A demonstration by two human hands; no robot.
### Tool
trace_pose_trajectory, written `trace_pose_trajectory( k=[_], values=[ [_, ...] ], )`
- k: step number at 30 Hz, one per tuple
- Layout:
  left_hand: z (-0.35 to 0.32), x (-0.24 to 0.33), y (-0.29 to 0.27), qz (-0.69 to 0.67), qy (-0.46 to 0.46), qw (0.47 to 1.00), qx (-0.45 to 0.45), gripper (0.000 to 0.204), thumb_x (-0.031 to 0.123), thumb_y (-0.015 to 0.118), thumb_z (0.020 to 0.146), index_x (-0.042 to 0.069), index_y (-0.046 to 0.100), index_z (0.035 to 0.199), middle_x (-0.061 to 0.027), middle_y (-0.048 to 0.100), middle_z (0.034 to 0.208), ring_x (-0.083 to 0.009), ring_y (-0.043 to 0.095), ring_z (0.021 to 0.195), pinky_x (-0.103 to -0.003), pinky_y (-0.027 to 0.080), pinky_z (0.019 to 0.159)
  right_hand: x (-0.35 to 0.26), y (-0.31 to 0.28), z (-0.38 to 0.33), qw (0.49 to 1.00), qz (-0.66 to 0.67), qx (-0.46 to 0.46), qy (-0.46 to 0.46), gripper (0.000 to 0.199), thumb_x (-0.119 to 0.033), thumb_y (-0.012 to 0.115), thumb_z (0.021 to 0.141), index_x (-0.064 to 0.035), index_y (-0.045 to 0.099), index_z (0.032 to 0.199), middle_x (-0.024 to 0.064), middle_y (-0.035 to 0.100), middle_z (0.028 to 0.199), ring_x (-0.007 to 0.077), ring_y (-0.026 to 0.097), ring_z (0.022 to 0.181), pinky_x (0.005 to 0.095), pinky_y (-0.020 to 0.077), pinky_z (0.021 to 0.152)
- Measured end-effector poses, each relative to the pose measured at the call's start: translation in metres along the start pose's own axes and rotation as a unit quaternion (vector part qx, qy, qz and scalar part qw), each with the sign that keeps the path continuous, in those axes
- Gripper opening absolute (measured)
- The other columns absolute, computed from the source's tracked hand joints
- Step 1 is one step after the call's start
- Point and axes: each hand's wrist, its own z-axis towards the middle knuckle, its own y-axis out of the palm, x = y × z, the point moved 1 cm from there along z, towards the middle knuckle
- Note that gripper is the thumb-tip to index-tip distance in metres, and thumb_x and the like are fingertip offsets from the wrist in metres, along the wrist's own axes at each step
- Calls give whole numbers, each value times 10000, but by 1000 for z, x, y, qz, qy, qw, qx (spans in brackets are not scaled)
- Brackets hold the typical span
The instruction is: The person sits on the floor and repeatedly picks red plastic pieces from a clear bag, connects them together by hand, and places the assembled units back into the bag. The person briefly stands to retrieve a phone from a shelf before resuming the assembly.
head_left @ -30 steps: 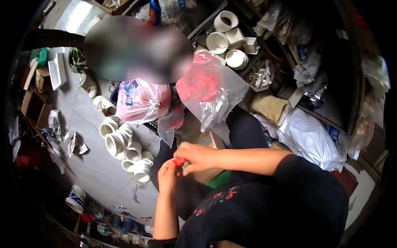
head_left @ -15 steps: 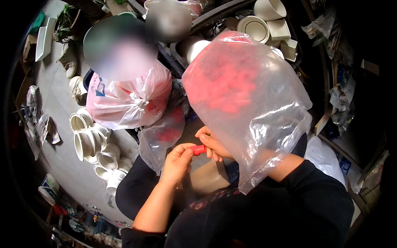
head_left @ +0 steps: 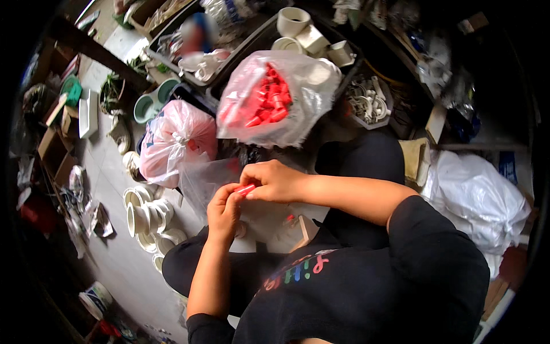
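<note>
Since half a second ago the clear bag of red caps point(head_left: 274, 100) has gone from right over the hands to the upper middle of the frame, and both hands are easy to see now. In the middle of the frame the left hand point(head_left: 224, 211) and the right hand point(head_left: 274, 180) meet, touching each other, with fingers pinched narrow on a small red piece point(head_left: 246, 189) held between them. An empty-looking clear bag point(head_left: 203, 180) lies just left of the hands. A pink bag point(head_left: 172, 140) sits to the upper left of it. White cups point(head_left: 148, 215) stand in a bunch on the grey floor point(head_left: 120, 264) at the left. A big white sack point(head_left: 478, 200) lies at the right.
</note>
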Motion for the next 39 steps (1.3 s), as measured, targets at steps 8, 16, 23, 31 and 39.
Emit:
trace_pose_trajectory(
  k=[8, 16, 23, 31, 39],
  values=[
    [-50, 18, 40, -248, -86, 965, 26, 473, 519, 390, 865, 66, 522, 887, -11, 502, 653, -98, 454, 529, -187, 390, 508, -33, -16, -59, 996, 33, -24, -80, 244, -185, 628, 767, 6, 577, 911, 91, 621, 799, 126, 583, 754, 267, 459, 685],
    [-60, 52, 83, -493, -204, 846, -14, 189, 43, 499, 731, 22, 602, 887, -146, 591, 970, -263, 557, 904, -387, 457, 831, -67, -123, -69, 964, -144, 179, -136, 166, -120, 600, 765, 8, 586, 870, 116, 615, 757, 183, 592, 713, 279, 455, 662],
    [-28, 92, 118, -353, -172, 916, -81, 193, -20, 533, 773, 49, 528, 954, -149, 561, 1050, -225, 574, 903, -319, 491, 797, -27, -146, 10, 938, -308, 134, -85, 139, -44, 531, 717, 9, 571, 840, 194, 590, 802, 353, 568, 795, 409, 435, 656],
    [11, 89, 99, -271, -137, 938, -166, 330, 65, 580, 813, 49, 424, 1104, -146, 559, 1055, -190, 592, 799, -309, 488, 701, -24, -135, 90, 883, -462, 12, 87, 223, -69, 531, 718, -7, 629, 908, 203, 612, 878, 320, 602, 839, 379, 475, 755],
    [8, 69, 79, -262, -254, 915, -174, 334, 105, 650, 768, 34, 506, 1061, -126, 591, 1008, -162, 586, 816, -299, 484, 720, 48, -100, 179, 838, -543, -31, 50, 246, -192, 546, 761, -113, 639, 974, 88, 615, 1019, 233, 592, 944, 377, 482, 744]
  ],
)
